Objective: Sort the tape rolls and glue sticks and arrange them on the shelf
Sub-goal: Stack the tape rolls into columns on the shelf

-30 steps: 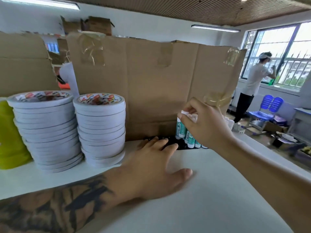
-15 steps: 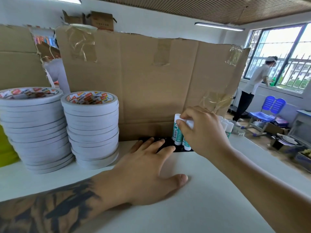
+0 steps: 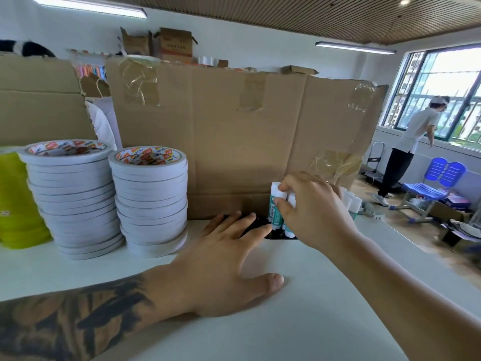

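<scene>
While the sorting is well advanced, we judge it unfinished. At centre left of the frame two tape stacks [image 3: 109,196] stand upright and just beside each other on the white shelf [image 3: 299,321], against the cardboard [image 3: 244,142]; a yellow-green roll [image 3: 18,201] sits at the far left edge. These we take as already sorted and placed.

At centre right, the right hand [image 3: 316,211] grasps a small bunch of glue sticks [image 3: 276,207], white-capped with teal labels, its fingers curled round them. The sticks stand upright, their lower ends at or in a black tray [image 3: 256,223] that lies at the foot of the cardboard. We cannot tell whether they have been seated yet. More white caps [image 3: 352,201] show behind the hand, near the right edge of the cardboard, so part of the glue group appears to be in place.

The left hand [image 3: 221,267] lies flat and released on the shelf, its fingertips [image 3: 265,227] resting on the near edge of the tray, seemingly to steady it.

What remains, in our judgement: seating this bunch, letting go, and fetching any further sticks. How many are left is not shown.

In the right background a person [image 3: 413,142] stands at the window.
</scene>
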`<state>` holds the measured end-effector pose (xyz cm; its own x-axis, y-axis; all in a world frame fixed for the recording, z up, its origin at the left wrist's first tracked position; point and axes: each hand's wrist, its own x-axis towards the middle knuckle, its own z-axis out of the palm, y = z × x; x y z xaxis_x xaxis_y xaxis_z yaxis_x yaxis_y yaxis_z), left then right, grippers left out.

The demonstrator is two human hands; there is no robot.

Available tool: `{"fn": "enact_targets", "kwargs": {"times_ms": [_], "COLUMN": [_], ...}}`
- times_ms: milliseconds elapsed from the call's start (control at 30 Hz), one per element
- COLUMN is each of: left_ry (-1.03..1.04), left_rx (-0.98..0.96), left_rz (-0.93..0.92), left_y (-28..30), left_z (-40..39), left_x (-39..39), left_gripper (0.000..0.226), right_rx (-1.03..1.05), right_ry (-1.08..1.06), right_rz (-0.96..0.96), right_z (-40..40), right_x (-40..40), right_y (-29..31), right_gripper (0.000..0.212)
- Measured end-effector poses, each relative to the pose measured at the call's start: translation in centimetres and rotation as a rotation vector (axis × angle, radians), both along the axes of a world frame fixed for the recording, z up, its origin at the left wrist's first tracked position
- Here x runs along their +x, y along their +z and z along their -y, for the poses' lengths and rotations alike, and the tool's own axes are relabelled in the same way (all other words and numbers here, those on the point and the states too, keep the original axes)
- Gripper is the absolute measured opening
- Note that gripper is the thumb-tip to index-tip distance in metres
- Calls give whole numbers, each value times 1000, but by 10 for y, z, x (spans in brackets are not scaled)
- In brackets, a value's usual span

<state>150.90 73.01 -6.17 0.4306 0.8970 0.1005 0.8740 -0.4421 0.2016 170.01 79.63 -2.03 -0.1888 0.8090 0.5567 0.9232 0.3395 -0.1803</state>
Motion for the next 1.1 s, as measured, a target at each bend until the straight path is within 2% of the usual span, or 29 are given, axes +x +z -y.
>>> {"fn": "enact_targets", "kwargs": {"times_ms": [233, 400, 467, 600, 767, 900, 967, 1100], "left_ry": [26, 102, 178, 370, 616, 726, 772, 856], "left_rx": [129, -30, -68, -24, -3, 26, 38, 54], "left_rz": [16, -17, -26, -151, -196, -189, -155, -75], "left_y": [4, 17, 23, 29, 30, 32, 31, 28], "left_z": [21, 70, 92, 137, 195, 254, 287, 347], "left_x": [3, -19, -41, -107, -209, -297, -342, -423], "left_gripper": [73, 72, 72, 71, 71, 79, 76, 71], "right_rx": [23, 35, -29, -193, -348, -405, -445, -393], "right_ry": [-28, 129, 224, 360, 490, 585, 633, 687], "right_rz": [87, 119, 165, 378, 411, 399, 395, 375], "right_z": [16, 34, 51, 88, 142, 183, 200, 224], "right_x": [0, -10, -19, -52, -128, -213, -259, -346], "right_y": [2, 8, 12, 19, 18, 15, 14, 3], "right_gripper": [30, 32, 35, 53, 87, 82, 86, 87]}}
